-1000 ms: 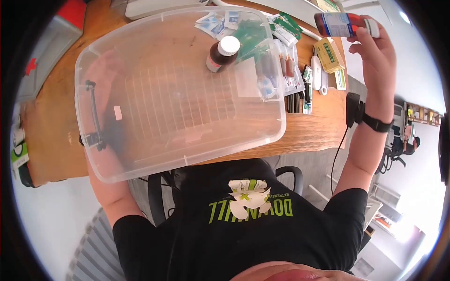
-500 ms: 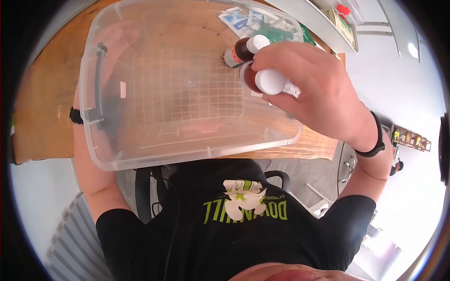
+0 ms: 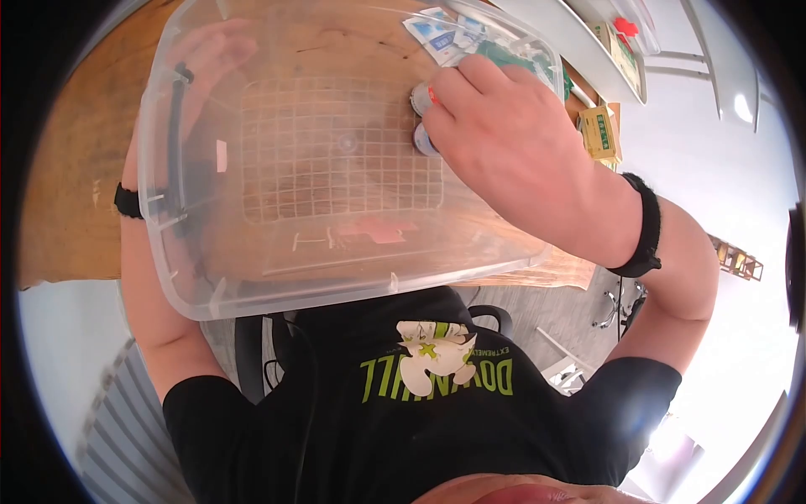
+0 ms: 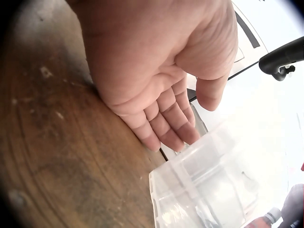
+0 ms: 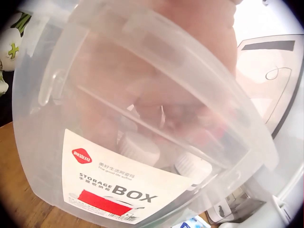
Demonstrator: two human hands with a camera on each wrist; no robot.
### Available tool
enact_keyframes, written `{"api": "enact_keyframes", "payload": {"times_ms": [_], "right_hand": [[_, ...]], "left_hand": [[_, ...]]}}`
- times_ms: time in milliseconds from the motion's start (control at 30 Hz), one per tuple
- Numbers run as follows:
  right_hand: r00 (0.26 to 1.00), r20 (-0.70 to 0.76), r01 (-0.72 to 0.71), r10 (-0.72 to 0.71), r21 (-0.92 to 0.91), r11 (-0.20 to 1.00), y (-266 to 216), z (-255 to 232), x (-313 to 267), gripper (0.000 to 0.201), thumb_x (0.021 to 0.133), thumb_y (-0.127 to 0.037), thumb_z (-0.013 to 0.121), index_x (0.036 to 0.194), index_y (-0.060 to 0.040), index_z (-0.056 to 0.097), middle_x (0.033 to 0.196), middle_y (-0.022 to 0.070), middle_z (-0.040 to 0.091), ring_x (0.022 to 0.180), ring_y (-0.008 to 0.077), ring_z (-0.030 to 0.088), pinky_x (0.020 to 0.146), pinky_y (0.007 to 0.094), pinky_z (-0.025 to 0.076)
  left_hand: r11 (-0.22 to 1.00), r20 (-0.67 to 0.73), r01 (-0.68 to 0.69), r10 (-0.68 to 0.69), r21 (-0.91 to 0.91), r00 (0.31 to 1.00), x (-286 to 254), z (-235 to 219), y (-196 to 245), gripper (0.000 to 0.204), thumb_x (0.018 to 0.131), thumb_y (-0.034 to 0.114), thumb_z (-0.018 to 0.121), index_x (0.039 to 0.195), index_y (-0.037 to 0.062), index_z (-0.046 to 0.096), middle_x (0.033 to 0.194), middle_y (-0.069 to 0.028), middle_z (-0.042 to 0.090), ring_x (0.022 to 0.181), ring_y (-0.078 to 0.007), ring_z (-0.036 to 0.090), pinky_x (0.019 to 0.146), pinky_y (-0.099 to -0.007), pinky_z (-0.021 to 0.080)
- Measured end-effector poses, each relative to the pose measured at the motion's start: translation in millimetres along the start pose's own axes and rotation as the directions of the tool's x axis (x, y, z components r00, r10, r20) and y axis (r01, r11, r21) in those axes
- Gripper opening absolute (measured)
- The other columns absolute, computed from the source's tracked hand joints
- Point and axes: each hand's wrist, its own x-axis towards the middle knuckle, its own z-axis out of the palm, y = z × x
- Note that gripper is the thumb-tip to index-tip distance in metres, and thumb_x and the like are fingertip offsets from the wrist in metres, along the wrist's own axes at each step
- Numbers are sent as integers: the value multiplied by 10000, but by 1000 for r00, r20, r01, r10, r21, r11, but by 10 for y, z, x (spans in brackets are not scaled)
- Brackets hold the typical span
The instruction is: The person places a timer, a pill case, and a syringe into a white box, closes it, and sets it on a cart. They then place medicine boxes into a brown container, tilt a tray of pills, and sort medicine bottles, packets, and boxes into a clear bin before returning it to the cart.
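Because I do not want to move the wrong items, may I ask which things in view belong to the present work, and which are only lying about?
In the job:
- clear storage box
- two bottles inside it
- right hand, over the bottles
- left hand, beside the box

Apparently just lying about:
- yellow carton
- blue-and-white packet
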Motion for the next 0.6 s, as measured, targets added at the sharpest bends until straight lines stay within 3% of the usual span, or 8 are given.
{"api": "enact_keyframes", "payload": {"times_ms": [33,133,267,333,400,500,533,600], "right_hand": [[1000,11,-3,3,0,1000,-2,-16,2,167,722,-105,682,876,-50,648,917,49,559,894,207,556,726,322,494],[999,-35,-29,29,11,1000,2,-19,-51,211,700,-106,703,900,-54,662,891,38,543,882,208,560,709,329,490],[939,-310,-93,150,192,977,113,-260,-205,252,721,-51,755,966,-53,695,861,18,591,795,177,579,665,303,484],[837,-521,-90,168,172,981,296,-432,-399,292,719,1,763,1001,-24,692,856,81,631,758,235,621,649,330,506],[705,-577,-256,412,335,907,330,-374,-745,266,757,-17,771,1014,-46,711,853,29,644,740,165,588,644,286,483],[406,-445,-516,798,609,602,372,112,-1292,227,813,-44,782,1033,-80,741,849,-48,663,714,61,537,636,220,448],[342,-350,-575,872,656,488,364,292,-1456,194,892,-77,746,1087,-75,753,848,-46,705,675,21,506,616,183,431],[280,-249,-691,927,618,374,245,632,-1731,201,877,-100,747,1077,-78,759,823,-22,705,648,31,543,599,203,458]], "left_hand": [[1000,12,4,-4,-6,1000,11,2,2,460,1031,261,582,1376,-42,565,1407,-150,585,1291,-266,572,1143,-408,403],[972,-56,23,-10,235,998,20,67,52,446,1020,273,591,1344,-34,591,1382,-156,600,1269,-282,585,1122,-404,418],[915,-48,-1,22,403,999,-32,34,15,444,1019,276,583,1332,-38,598,1375,-165,604,1273,-292,579,1118,-402,417],[872,-37,-9,31,489,999,-28,33,-21,443,1018,278,578,1326,-40,602,1371,-169,606,1274,-297,576,1117,-401,417],[813,-23,-24,46,582,999,-37,23,-37,442,1017,279,574,1320,-41,606,1367,-173,608,1276,-302,574,1115,-401,417],[675,30,-73,76,734,997,27,1,-26,441,1016,281,568,1311,-44,611,1362,-179,611,1279,-310,570,1113,-399,416],[612,51,-91,82,786,995,24,4,-10,441,1016,282,566,1308,-45,613,1360,-182,612,1280,-312,568,1112,-399,416],[441,111,-136,82,887,990,70,-79,39,441,1015,283,562,1302,-47,617,1357,-186,613,1282,-317,565,1110,-398,416]]}}
